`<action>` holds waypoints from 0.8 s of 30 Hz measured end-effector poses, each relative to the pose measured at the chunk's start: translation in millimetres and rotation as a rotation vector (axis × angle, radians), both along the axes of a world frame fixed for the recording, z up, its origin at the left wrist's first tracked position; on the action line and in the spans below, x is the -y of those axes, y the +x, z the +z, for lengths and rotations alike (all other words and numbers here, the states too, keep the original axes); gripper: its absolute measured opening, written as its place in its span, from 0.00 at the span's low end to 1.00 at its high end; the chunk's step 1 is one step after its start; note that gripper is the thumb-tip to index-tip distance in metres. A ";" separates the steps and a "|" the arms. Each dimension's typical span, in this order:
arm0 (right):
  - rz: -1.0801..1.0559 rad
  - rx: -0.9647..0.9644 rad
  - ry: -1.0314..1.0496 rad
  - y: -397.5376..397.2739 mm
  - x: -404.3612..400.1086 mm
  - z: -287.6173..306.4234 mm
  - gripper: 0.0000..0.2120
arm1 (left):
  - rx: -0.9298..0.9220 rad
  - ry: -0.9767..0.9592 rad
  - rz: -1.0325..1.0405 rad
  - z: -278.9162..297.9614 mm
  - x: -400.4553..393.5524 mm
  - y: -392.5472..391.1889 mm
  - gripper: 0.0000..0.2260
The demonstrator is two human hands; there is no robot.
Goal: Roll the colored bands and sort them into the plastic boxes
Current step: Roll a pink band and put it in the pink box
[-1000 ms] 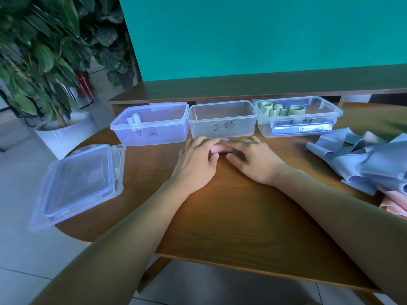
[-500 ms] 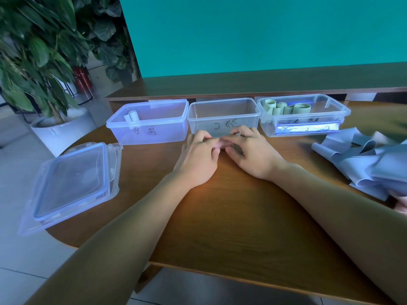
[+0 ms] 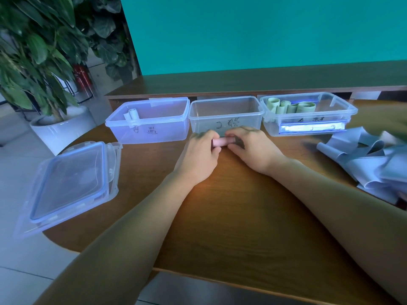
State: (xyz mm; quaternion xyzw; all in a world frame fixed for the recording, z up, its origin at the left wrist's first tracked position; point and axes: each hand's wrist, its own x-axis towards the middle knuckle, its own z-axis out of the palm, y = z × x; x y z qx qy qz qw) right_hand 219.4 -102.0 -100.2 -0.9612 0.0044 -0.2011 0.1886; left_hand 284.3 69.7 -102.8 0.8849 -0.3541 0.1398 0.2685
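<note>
I am looking at a small pink rolled band (image 3: pixel 222 142), a short cylinder lying on its side on the brown wooden table (image 3: pixel 231 216), just in front of the middle clear plastic box (image 3: pixel 225 114). My left hand (image 3: pixel 199 157) is gripping the roll's left end, fingers curled over the top of it and thumb beneath, so that end is hiding inside the hand. My right hand (image 3: pixel 253 148) is pinching the right end, fingertips curled down over it. Only the middle stretch of the roll is showing between the two hands, and whether it is resting on the wood or lifting slightly off it I cannot tell.

The middle box, marked with dark handwriting on its near wall, is sitting open. Touching it on the left is a bluish clear plastic box (image 3: pixel 149 122) holding one pale rolled band (image 3: pixel 133 113) in its far left corner. On the right a third clear plastic box (image 3: pixel 308 115) is holding several green rolled bands (image 3: pixel 293 106) along its far side.

At the table's right edge a heap of loose grey-blue flat bands (image 3: pixel 363 159) is lying, well apart from the hands. A stack of clear plastic lids with blue seals (image 3: pixel 70 183) is overhanging the table's left edge. Behind it a leafy green plant in a white pot (image 3: pixel 59 128) is standing on the floor.
</note>
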 end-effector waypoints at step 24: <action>0.043 -0.032 0.063 -3.6 6.3 -8.6 0.14 | -0.049 -0.045 -0.087 0.0 -4.4 1.2 0.11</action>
